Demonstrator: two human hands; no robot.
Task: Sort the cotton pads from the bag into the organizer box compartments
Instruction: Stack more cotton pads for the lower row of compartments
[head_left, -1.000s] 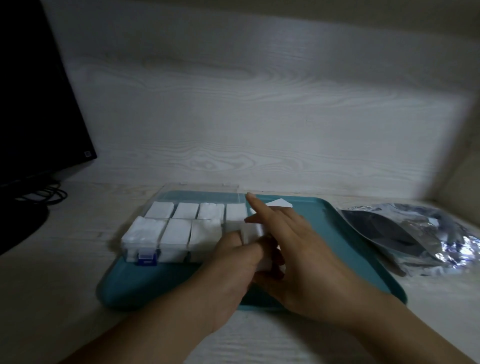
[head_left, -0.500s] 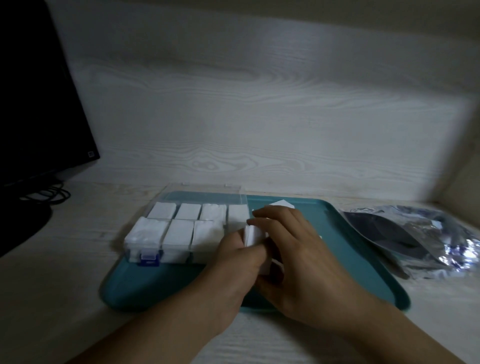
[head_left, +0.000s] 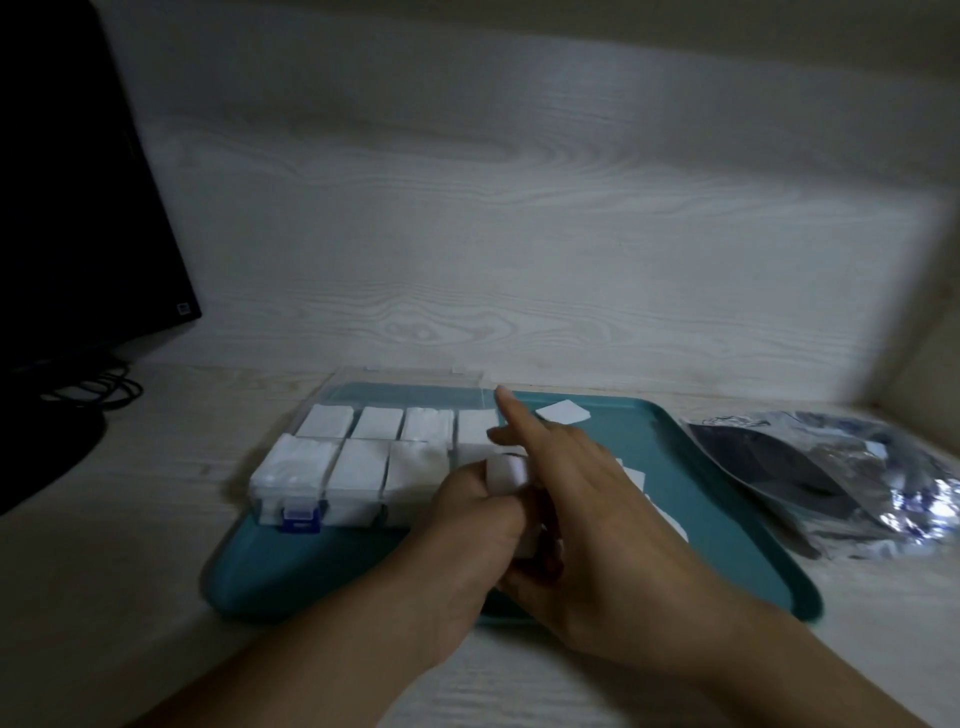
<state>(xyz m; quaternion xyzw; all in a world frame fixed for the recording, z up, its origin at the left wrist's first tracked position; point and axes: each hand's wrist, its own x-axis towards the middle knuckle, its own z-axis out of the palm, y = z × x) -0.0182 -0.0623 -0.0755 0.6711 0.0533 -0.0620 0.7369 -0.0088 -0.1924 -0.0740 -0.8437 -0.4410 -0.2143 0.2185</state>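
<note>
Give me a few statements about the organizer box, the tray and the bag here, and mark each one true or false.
1. The organizer box sits on the teal tray. True.
2. The silver bag lies inside the tray. False: it lies on the desk, right of the tray.
3. Both hands hold white cotton pads. True: left hand and right hand meet around them.
4. The box's latch is red. False: it is blue.

Both forearms reached in from six o'clock, converging toward twelve. The left hand (head_left: 467, 525) sat curled, fingers and thumb gripping a white stack of cotton pads (head_left: 506, 473). The right hand (head_left: 576, 514) lay against it at three o'clock, index finger stretched straight toward eleven o'clock, the other fingers bent beneath the stack.
</note>
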